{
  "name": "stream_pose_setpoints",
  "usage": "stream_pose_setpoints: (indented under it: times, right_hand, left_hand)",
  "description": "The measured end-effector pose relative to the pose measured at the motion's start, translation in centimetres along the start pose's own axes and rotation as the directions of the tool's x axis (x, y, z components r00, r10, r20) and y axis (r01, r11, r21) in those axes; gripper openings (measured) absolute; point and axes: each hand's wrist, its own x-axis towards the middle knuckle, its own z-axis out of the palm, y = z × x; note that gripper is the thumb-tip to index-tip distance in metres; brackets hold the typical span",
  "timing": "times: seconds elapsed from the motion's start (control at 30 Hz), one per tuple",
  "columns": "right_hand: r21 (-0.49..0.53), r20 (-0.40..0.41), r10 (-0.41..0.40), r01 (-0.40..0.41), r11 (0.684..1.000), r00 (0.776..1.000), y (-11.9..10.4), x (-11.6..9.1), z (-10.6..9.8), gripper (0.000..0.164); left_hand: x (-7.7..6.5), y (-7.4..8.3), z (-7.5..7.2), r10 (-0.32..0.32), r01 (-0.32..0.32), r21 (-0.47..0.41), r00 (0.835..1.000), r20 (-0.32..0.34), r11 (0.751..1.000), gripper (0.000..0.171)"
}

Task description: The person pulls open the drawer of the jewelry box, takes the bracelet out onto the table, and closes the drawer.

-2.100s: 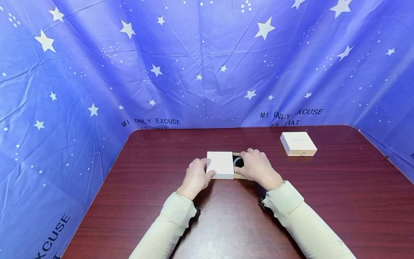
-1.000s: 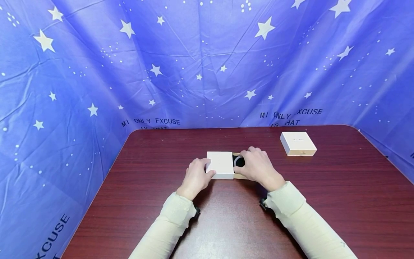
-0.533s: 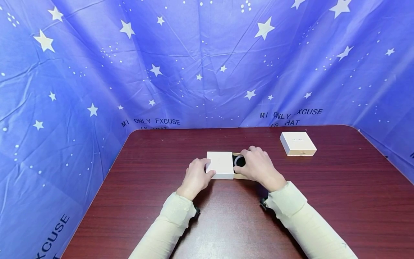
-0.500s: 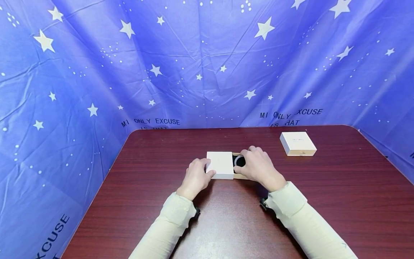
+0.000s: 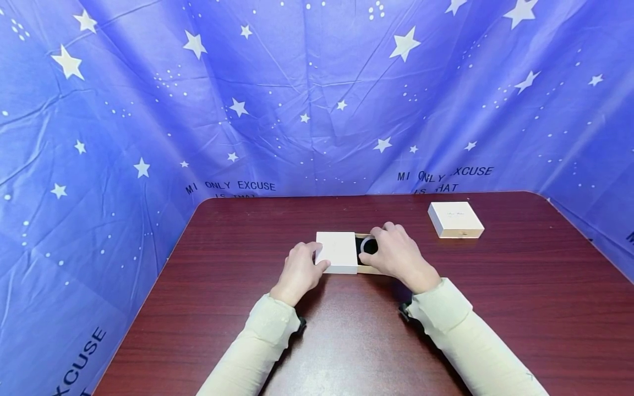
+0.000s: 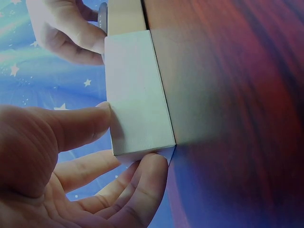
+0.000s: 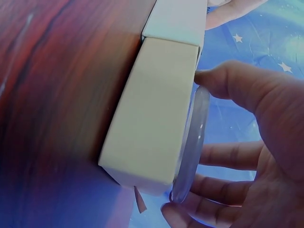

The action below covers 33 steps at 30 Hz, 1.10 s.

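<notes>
A white slide-out box (image 5: 336,253) lies on the table, its cream drawer (image 7: 149,109) pulled partway out to the right. My left hand (image 5: 299,268) grips the box's left end. In the left wrist view its thumb is at the upper edge and curled fingers press the end face of the box (image 6: 135,90). A pale translucent bangle (image 7: 194,142) lies over the drawer's black inside, raised above the wall in the right wrist view. My right hand (image 5: 398,256) holds the bangle, thumb at its near end and fingers behind it. That hand covers the drawer's right part in the head view.
A second white box (image 5: 455,219), its drawer front closed, sits at the back right of the dark red wooden table (image 5: 520,297). A short ribbon tab (image 7: 140,201) hangs from the drawer's end. Blue star-patterned cloth (image 5: 307,99) surrounds the table's back and sides.
The right hand has shifted slightly right, and the bangle with it, so more of the black inside shows beside the box. The left hand and the box stay in place.
</notes>
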Motion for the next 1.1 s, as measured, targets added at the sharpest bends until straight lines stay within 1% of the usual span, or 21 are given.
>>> stream_pose_setpoints:
  times: [0.6,1.1]
  right_hand:
    - [-0.013,0.026,0.033,-0.032,0.999,0.999,0.34,-0.14,-0.45,0.052]
    - [-0.011,0.048,0.07,-0.069,0.998,0.996,0.89,-0.19,-0.97,0.051]
  left_hand:
    - [0.0,0.08,-0.02,-0.027,0.027,-0.005,1.0,0.009,1.0,0.041]
    - [0.03,0.03,0.03,-0.015,0.015,0.006,1.0,0.008,1.0,0.04]
